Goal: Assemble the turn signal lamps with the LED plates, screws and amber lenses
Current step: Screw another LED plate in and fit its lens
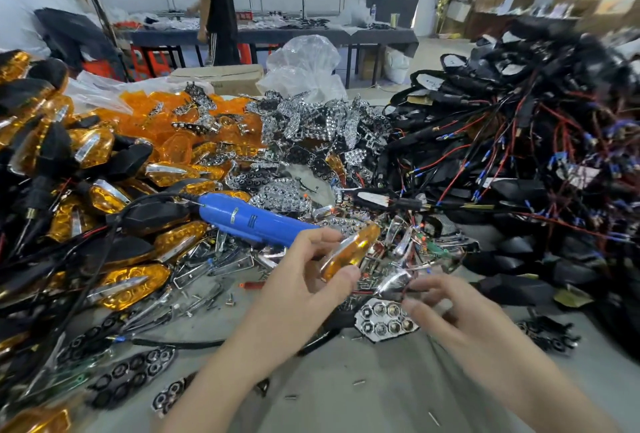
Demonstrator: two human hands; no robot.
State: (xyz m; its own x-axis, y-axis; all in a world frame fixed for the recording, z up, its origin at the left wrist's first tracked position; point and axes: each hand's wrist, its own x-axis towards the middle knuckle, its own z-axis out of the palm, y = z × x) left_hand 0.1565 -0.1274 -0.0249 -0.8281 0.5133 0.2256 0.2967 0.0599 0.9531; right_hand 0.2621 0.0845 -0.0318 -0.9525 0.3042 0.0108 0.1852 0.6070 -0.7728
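Lens (349, 252) (amber) pinched in left hand (303, 275)

One wide-angle camera is riding on the person's head, facing forward and tilting down over the counter (381, 384). It is sitting close above the left hand (301, 276) and right hand (453, 311), whose forearms are filling the bottom edge, while the top of the view is reaching across the room behind.

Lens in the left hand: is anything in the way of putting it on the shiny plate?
Nothing visible is. The left hand pinches the lens just above the plate, with only air between. The blurred right hand is at the plate's right edge, not covering its cups.
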